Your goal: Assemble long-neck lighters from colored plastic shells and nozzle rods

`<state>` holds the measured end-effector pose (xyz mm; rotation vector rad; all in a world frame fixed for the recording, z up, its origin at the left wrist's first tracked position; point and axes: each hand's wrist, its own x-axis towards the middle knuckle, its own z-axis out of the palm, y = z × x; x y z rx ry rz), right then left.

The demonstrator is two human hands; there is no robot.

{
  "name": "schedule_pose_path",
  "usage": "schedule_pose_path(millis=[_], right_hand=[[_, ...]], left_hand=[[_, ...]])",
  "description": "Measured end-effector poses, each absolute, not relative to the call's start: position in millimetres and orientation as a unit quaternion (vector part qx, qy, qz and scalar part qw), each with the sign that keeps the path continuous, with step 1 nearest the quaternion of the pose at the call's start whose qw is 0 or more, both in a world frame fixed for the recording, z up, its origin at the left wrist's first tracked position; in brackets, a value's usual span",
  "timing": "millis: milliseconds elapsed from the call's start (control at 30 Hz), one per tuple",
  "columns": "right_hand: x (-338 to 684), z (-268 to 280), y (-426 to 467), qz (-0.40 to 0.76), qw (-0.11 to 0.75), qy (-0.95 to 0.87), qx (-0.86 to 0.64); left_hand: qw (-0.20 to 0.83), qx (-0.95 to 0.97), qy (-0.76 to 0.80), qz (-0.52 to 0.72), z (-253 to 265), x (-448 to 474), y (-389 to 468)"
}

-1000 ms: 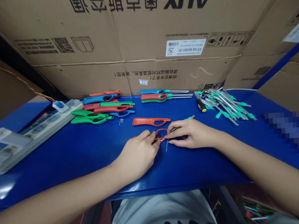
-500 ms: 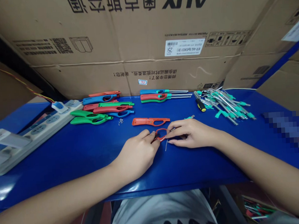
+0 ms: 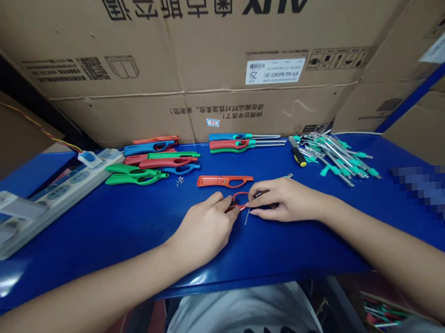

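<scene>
My left hand (image 3: 207, 230) pinches a red lighter handle half (image 3: 241, 200), its trigger loop showing between my hands. My right hand (image 3: 285, 199) is closed at the loop's right side, fingertips together on the lighter's parts; exactly what they grip is partly hidden. A thin clear tube (image 3: 247, 217) juts out below my right fingertips. Past my right knuckles a bit of teal and metal (image 3: 289, 176) shows, mostly hidden behind the hand. Just beyond my hands lies an orange handle shell (image 3: 212, 180).
Several coloured handle shells (image 3: 158, 163) lie at the back left by small screws (image 3: 180, 179) and a power strip (image 3: 63, 191). Lighters with metal rods (image 3: 228, 145) sit at the back middle. At right are a screwdriver (image 3: 299, 156) and a pile of metal rods (image 3: 335, 154).
Both hands stay nearly in place. The thin tube tilts slightly differently, its lower end a little further left. Otherwise the table looks the same.
</scene>
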<state>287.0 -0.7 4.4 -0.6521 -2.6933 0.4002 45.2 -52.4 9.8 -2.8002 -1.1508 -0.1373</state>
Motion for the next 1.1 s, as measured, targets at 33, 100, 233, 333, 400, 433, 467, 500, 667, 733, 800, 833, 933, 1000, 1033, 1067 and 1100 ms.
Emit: schedule_pose_path(millis=[33,100,233,333,400,433,467,500,667,733,800,833,933,1000,1033,1067,1100], right_hand=[[286.9,4.7,-1.4,0.139,0.167,-0.948,-0.231],[286.3,4.7,-2.2,0.143,0.172,-0.948,-0.227],[287.9,7.3,2.8,0.136,0.253,-0.928,-0.238],[300.2,14.4,15.8,0.046,0.315,-0.885,-0.34],[316.9,19.9,27.6,-0.042,0.297,-0.834,-0.464],[327.5,22.0,33.8,-0.074,0.274,-0.803,-0.524],[339.2,23.3,39.8,-0.089,0.241,-0.779,-0.572],[351.5,23.6,45.6,-0.099,0.207,-0.756,-0.614],[401.5,14.0,67.6,-0.071,0.039,-0.693,-0.716],[409.1,10.0,71.8,-0.046,-0.001,-0.69,-0.722],[410.2,8.5,73.3,-0.032,-0.004,-0.688,-0.725],[409.3,8.7,73.3,-0.027,0.002,-0.688,-0.725],[405.8,10.4,72.6,-0.016,0.017,-0.7,-0.714],[405.3,10.5,73.1,-0.02,0.023,-0.697,-0.716],[405.8,10.0,73.9,-0.022,0.027,-0.696,-0.717],[406.6,9.2,75.0,-0.021,0.032,-0.695,-0.718],[407.7,8.1,76.2,-0.017,0.036,-0.696,-0.717]], left_hand=[[0.056,-0.922,-0.38,-0.046,9.9,44.9,-52.2],[0.063,-0.921,-0.381,-0.054,9.8,44.3,-51.6],[0.074,-0.921,-0.376,-0.075,9.1,43.0,-50.0],[0.067,-0.919,-0.377,-0.088,8.7,41.8,-49.1],[0.056,-0.918,-0.381,-0.096,8.5,40.7,-48.4],[0.047,-0.918,-0.382,-0.098,8.4,40.1,-47.8],[0.036,-0.918,-0.383,-0.099,8.3,39.4,-47.1],[0.024,-0.918,-0.383,-0.1,8.1,38.7,-46.3],[-0.039,-0.913,-0.388,-0.12,6.8,35.2,-40.3],[-0.06,-0.91,-0.388,-0.133,6.9,34.1,-38.2],[-0.077,-0.907,-0.389,-0.141,7.8,33.4,-36.7],[-0.083,-0.905,-0.392,-0.142,8.4,33.1,-36.2],[-0.104,-0.899,-0.4,-0.143,10.4,32.4,-35.3],[-0.115,-0.894,-0.407,-0.146,10.9,32.1,-34.9],[-0.118,-0.892,-0.41,-0.147,10.9,31.9,-34.7],[-0.119,-0.892,-0.411,-0.148,10.9,31.8,-34.6],[-0.118,-0.891,-0.412,-0.147,10.9,31.8,-34.5]])
